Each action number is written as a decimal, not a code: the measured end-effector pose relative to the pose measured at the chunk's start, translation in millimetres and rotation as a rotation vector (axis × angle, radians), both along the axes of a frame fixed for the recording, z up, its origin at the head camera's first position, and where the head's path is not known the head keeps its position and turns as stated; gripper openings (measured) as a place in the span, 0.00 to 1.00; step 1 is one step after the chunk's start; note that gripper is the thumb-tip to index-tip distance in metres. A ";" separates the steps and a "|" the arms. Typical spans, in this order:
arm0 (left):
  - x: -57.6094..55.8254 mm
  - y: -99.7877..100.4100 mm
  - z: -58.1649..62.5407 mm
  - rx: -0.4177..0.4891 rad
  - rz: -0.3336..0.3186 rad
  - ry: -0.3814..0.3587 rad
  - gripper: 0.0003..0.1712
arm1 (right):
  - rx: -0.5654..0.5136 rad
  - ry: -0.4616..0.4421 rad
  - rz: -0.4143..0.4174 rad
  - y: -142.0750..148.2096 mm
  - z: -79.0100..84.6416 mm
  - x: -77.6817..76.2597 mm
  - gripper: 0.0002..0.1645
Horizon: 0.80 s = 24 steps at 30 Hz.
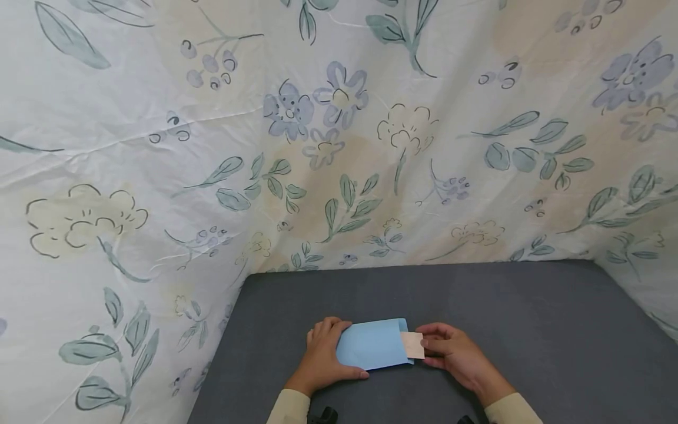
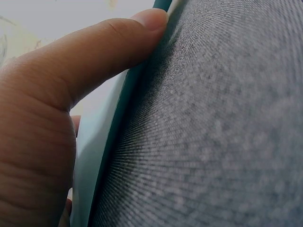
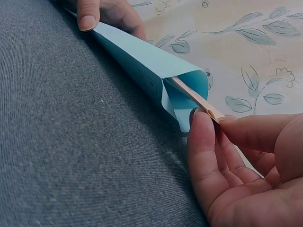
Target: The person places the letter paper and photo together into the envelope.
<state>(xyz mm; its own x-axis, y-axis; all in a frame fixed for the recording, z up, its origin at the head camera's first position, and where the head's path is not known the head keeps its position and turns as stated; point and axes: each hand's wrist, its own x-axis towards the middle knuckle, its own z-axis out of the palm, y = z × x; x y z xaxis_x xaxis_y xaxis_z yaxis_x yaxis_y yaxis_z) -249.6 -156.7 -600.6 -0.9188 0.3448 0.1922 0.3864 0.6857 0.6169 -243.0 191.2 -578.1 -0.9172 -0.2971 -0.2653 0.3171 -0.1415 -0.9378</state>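
Observation:
A light blue paper envelope [image 1: 371, 346] lies across the front part of the grey table, its mouth facing right. My left hand [image 1: 324, 358] grips its closed end, thumb along the near edge and fingers at the far edge. From the mouth sticks a pale tan card [image 1: 412, 345], its other part hidden inside. My right hand [image 1: 459, 358] pinches the card's outer end between thumb and fingertips. In the right wrist view, the envelope's mouth gapes around the card [image 3: 191, 94], which looks thick or folded at its end. The left wrist view has the thumb pressed against the envelope [image 2: 102, 135].
The dark grey cloth-covered table [image 1: 508, 306] spreads around both hands. A floral curtain [image 1: 339, 194] hangs behind the table and along its sides. Small black objects [image 1: 326, 416] show at the bottom edge near the wrists.

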 end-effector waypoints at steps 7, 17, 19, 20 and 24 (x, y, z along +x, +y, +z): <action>1.5 -3.0 0.8 -0.003 -0.010 0.009 0.64 | 0.002 0.006 0.000 -7.0 0.7 4.2 0.22; 3.1 -7.2 -0.1 -0.008 -0.023 0.006 0.64 | -0.012 0.010 -0.009 -18.3 -0.5 10.3 0.23; 3.4 -8.2 -0.1 -0.007 -0.024 0.007 0.64 | -0.016 0.010 -0.009 -20.5 -1.0 11.2 0.22; 3.6 -8.7 0.0 -0.005 -0.025 0.006 0.64 | -0.019 0.009 -0.011 -21.7 -1.3 11.6 0.21; 4.5 -10.8 -0.3 0.002 -0.031 0.006 0.65 | -0.026 0.002 -0.020 -26.1 -1.8 13.7 0.20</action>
<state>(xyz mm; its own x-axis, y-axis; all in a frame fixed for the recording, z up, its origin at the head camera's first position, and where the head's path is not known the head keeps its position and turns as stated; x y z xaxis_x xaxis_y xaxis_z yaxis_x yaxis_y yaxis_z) -245.1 -167.5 -600.9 -0.9065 0.3729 0.1981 0.4110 0.6718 0.6162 -229.3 165.2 -579.9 -0.9235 -0.2860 -0.2558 0.3121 -0.1721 -0.9343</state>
